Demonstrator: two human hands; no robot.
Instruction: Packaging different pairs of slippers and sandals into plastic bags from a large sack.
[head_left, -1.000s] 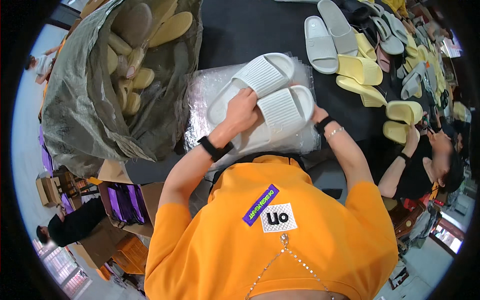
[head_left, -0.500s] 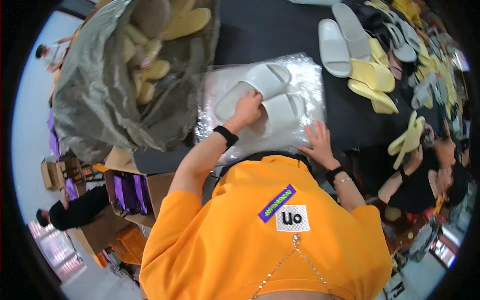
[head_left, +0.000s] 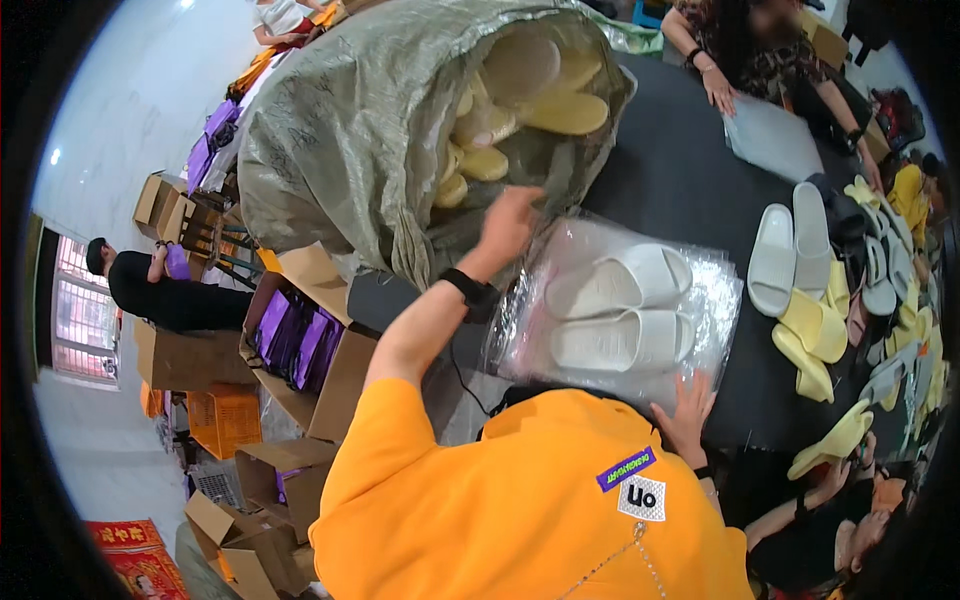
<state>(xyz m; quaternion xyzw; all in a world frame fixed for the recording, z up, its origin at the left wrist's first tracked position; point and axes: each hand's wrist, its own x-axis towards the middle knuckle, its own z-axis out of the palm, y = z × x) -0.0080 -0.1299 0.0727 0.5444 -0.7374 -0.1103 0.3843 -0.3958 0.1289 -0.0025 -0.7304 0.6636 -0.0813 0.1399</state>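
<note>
Head view: the person in the orange shirt (head_left: pixel 520 500) is leaning over a black table (head_left: pixel 680 170). Left hand (head_left: pixel 508 222) is reaching up toward 12 o'clock, arriving at the mouth of the big grey-green sack (head_left: pixel 360 130) full of pale yellow slippers (head_left: pixel 560 112); fingers look loosely curled and not gripping anything, though the far side of the palm is hidden, so a light hold on the sack edge cannot be ruled out. A black wristband (head_left: pixel 470 292) is sitting on that wrist. Right hand (head_left: pixel 688 420) is lying flat and spread, fingers released, pressing the 6 o'clock edge of the clear plastic bag (head_left: pixel 610 310). The bag is resting on the table just at 3 o'clock of the left hand, with a pair of white slippers (head_left: pixel 620 310) lying side by side inside or on it, which of the two cannot be told.

At 3 o'clock of the bag, well apart, loose white and yellow slides (head_left: pixel 810 300) are lying in rows. At 1 o'clock another person's hand (head_left: pixel 716 90) is resting near a grey sheet. At 8 o'clock, cardboard boxes (head_left: pixel 330 380) with purple packs are standing open.

Doing it well, as a judgement: the flat right palm should be pinning the slippery bag while the left is working at the sack, taking a matching pair cleanly without dragging the sack edge over the bagged pair
</note>
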